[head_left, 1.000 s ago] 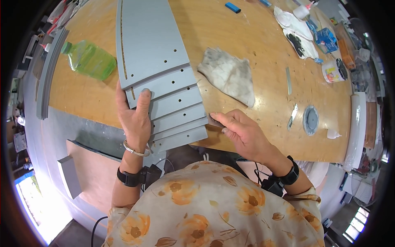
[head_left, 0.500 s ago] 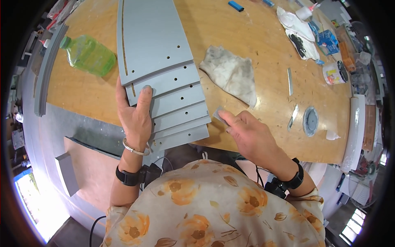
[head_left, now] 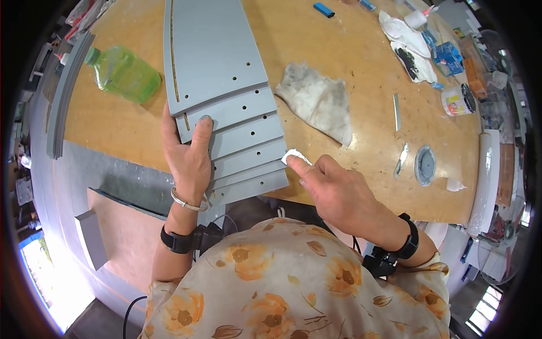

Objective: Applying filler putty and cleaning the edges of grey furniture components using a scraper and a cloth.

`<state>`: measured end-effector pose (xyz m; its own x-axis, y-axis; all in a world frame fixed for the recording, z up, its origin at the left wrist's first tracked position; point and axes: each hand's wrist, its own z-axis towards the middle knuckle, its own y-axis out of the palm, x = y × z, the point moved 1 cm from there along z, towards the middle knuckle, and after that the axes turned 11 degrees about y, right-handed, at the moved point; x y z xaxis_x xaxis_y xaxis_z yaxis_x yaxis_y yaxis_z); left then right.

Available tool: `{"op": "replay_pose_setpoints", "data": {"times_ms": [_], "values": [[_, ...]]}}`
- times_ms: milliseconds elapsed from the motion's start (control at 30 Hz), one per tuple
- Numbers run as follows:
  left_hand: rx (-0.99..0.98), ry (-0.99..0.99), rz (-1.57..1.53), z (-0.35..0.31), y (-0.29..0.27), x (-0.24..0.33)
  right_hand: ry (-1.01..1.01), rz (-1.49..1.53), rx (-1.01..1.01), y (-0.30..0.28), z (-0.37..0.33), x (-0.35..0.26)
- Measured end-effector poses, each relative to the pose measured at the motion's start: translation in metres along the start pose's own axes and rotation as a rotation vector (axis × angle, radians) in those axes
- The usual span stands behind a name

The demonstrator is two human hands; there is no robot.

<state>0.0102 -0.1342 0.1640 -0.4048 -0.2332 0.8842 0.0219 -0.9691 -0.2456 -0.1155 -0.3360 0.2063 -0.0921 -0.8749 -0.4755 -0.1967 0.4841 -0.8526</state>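
A stack of grey panels (head_left: pixel 217 56) lies fanned like steps on the wooden table, with small dark holes and a narrow slot along the left side. My left hand (head_left: pixel 189 158) grips the stack's left edge, thumb on top and fingers partly hidden beside and under it. Pinched in my right hand (head_left: pixel 344 192) is a small flat white piece (head_left: pixel 294 157) that looks like folded sandpaper. It is at the right edge of the lower panels; whether it touches them I cannot tell. Beyond my right hand lies a stained white cloth (head_left: pixel 319 101).
A green plastic bottle (head_left: pixel 125 74) lies to the left, near a long grey strip (head_left: pixel 68 96). On the right are a metal blade (head_left: pixel 397 112), a round grey lid (head_left: pixel 425 165), a white tub (head_left: pixel 457 100) and a blue box (head_left: pixel 447 58). The table's wooden top (head_left: pixel 367 181) ends near my body.
My right hand has moved left to the stack's edge and turned, so the piece it holds now shows white instead of grey. The stack and my left hand appear slightly farther right.
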Motion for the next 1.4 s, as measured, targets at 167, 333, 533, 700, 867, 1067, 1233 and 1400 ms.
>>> {"op": "replay_pose_setpoints", "data": {"times_ms": [167, 333, 533, 700, 867, 1067, 1233, 1400], "values": [[-0.010, -0.011, 0.016, -0.002, 0.000, 0.002, 0.021, 0.010, -0.005, 0.002, -0.005, -0.002], [0.000, -0.047, -0.033, -0.002, 0.000, 0.000, -0.013, 0.056, 0.021, -0.010, -0.006, -0.003], [0.015, -0.052, -0.074, -0.001, 0.000, 0.000, 0.074, -0.087, -0.125, -0.038, 0.019, -0.017], [0.000, -0.044, -0.038, 0.002, 0.002, 0.004, 0.066, -0.122, -0.182, -0.028, 0.020, -0.017], [-0.012, -0.015, -0.005, 0.001, 0.000, 0.004, 0.070, -0.104, -0.184, -0.023, 0.009, -0.019], [-0.001, -0.047, -0.027, -0.004, -0.001, 0.000, 0.110, 0.135, -0.285, -0.024, -0.002, 0.000], [0.018, -0.053, -0.072, -0.003, 0.002, 0.001, 0.042, 0.276, 0.005, -0.013, 0.001, 0.013], [0.016, -0.021, -0.021, -0.002, 0.002, 0.000, 0.041, 0.253, 0.010, -0.006, 0.002, 0.008]]}}
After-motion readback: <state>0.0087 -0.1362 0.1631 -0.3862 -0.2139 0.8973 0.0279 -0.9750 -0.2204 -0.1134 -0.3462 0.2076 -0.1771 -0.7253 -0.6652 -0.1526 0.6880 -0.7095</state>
